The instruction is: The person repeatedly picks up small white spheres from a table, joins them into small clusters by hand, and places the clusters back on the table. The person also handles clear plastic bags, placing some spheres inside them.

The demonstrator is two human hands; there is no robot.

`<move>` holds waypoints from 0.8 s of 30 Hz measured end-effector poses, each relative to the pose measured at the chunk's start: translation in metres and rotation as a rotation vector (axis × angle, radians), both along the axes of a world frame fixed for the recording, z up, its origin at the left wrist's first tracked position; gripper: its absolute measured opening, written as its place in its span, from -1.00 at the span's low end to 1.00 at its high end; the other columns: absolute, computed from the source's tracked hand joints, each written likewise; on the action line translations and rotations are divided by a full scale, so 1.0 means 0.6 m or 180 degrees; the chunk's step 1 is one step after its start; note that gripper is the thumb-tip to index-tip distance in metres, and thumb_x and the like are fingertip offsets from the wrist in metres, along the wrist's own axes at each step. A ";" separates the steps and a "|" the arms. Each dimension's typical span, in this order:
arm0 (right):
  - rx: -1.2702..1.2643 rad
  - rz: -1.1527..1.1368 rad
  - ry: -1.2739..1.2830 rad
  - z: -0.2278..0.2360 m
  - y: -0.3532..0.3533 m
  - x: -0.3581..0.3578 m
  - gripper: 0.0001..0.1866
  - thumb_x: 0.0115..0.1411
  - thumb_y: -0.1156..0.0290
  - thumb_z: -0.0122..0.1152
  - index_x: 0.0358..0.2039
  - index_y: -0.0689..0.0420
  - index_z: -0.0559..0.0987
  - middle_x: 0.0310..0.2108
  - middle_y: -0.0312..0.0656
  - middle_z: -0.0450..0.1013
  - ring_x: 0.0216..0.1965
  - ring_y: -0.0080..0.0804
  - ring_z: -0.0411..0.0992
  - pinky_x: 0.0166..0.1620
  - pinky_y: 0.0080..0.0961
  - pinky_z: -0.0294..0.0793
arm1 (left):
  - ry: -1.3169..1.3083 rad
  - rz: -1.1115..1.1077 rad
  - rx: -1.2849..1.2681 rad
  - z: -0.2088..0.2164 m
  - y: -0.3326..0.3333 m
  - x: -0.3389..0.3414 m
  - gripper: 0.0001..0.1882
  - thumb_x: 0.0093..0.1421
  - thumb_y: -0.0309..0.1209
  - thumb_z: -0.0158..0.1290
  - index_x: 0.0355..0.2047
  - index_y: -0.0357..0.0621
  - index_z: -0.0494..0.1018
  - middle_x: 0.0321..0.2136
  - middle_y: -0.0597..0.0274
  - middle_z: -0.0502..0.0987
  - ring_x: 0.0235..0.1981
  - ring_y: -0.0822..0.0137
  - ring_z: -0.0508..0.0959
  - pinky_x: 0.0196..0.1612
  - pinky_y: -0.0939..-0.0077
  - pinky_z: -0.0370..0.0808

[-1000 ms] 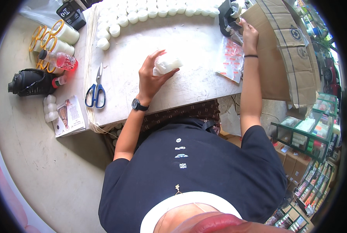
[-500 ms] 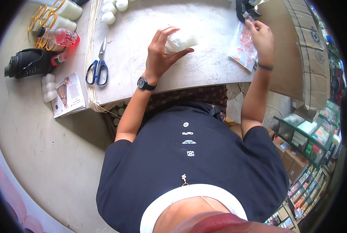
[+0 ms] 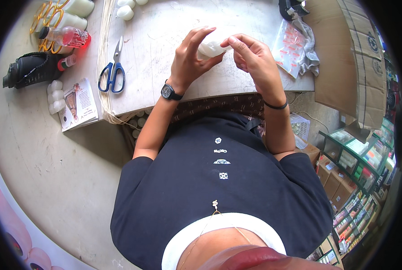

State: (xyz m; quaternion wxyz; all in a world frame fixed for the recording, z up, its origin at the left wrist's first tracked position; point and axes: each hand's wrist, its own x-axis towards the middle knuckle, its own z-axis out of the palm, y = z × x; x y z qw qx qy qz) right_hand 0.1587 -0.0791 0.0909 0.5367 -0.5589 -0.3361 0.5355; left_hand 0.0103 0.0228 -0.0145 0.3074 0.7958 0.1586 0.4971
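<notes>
My left hand (image 3: 192,56) is closed around a white rounded object in clear plastic (image 3: 210,48), raised over the table. At the right side of this wrapped object, my right hand (image 3: 256,58) pinches with thumb and forefinger. What lies between those fingertips is too small to make out. To the right of my hands lies a clear plastic bag with orange-red printed pieces (image 3: 289,48), with crumpled clear plastic (image 3: 310,47) beside it. A black tape dispenser (image 3: 291,9) stands behind these.
Blue-handled scissors (image 3: 112,74) lie left of my hands, beside long pale cords (image 3: 105,58). Farther left are printed leaflets (image 3: 79,105), a white lumpy candle (image 3: 56,96), bottles and a black flask (image 3: 32,70). A cardboard box (image 3: 336,49) borders the table's right.
My right hand has moved left from the tape dispenser to the wrapped object. The crumpled plastic beside the bag is now uncovered. My left hand keeps its hold.
</notes>
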 end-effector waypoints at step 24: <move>-0.0276 -0.0010 -0.0507 -0.027 -0.022 0.015 -0.67 0.37 0.18 0.25 -0.27 0.24 0.68 -0.55 -0.46 0.37 -0.47 -0.74 0.22 -0.40 -0.74 0.21 | 0.0234 0.0186 -0.0100 0.029 -0.002 0.001 -0.36 -0.13 -0.40 0.49 0.02 -0.01 0.54 -0.11 0.19 0.61 -0.14 0.13 0.65 -0.10 0.32 0.66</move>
